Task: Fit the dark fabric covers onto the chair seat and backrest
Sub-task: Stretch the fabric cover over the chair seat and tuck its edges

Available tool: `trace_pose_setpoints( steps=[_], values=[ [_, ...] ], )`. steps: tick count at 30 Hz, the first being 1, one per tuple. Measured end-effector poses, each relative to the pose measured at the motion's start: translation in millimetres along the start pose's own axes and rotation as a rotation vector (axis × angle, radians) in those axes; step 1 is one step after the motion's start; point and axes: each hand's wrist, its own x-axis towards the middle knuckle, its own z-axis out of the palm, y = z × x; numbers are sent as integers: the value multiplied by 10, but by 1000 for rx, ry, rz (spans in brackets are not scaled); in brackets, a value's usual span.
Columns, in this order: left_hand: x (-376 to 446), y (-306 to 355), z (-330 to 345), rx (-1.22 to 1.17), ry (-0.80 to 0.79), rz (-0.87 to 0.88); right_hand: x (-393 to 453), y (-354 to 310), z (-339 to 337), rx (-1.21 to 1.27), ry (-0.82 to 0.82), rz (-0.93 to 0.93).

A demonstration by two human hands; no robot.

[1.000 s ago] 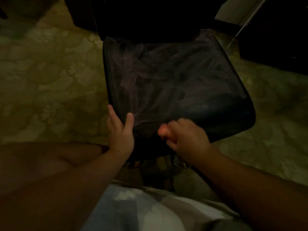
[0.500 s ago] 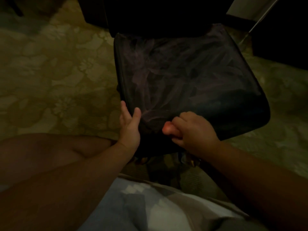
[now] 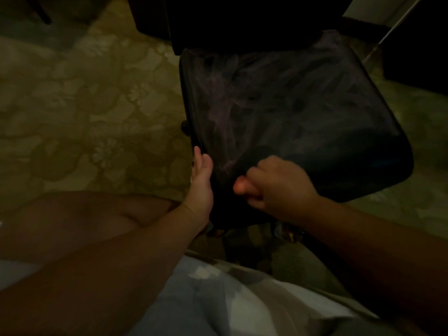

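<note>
Floral carpet (image 3: 97, 117) around chair; dark wrinkled seat cover (image 3: 291, 105) on seat, left hand (image 3: 201, 183) flat against its corner, right hand (image 3: 278, 187) pinching front edge

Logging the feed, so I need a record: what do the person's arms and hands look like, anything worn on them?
Both forearms are bare, no sleeves in view. The left hand and right hand show no gloves, rings, watch or bands. The dim light hides finer detail.

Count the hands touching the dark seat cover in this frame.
2. The left hand rests against the near left edge of the seat cover. The right hand grips the fabric at the near front edge, fingers curled. Contact beneath the seat is hidden.
</note>
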Motion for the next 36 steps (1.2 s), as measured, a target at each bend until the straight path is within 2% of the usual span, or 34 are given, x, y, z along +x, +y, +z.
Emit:
trace_pose_setpoints(
  steps=[2, 3, 6, 9, 11, 14, 16, 18, 22, 26, 28, 30, 33, 36],
  values=[
    [-24, 12, 29, 104, -1, -41, 155, -31, -41, 61, 87, 324],
    [-30, 0, 33, 82, 2, -47, 251, -113, -37, 86, 138, 403],
    [72, -59, -19, -27, 26, 24, 424, -498, -12, 119, 191, 370],
    [109, 15, -18, -59, 60, -8, 319, -678, 53, 118, 90, 210],
    [101, 24, -45, -66, 25, -27, 191, -584, 48, 117, 37, 176],
    [69, -110, -44, -126, 70, -48, 156, -323, -23, 76, 3, 269],
    [234, -227, -162, -208, 56, -27, 318, -302, -46, 73, 62, 391],
    [50, 18, -7, -184, 58, -72, 506, -492, 0, 45, 81, 452],
    [-326, 396, 221, -116, 82, -40, 554, -800, 108, 64, 104, 235],
    [-478, 595, 365, -174, 48, -60, 241, -523, -48, 136, 62, 54],
    [-421, 549, 359, -167, 46, -75, -11, -263, -92, 105, 30, 60],
    [-301, 488, 256, -101, 16, -88, -362, 166, -43, 30, 5, 154],
    [-118, 391, 118, -110, -9, -91, -820, 714, -61, -51, -13, 391],
    [93, 310, 22, 27, 93, -16, -834, 648, -53, 5, -26, 564]
  ],
)
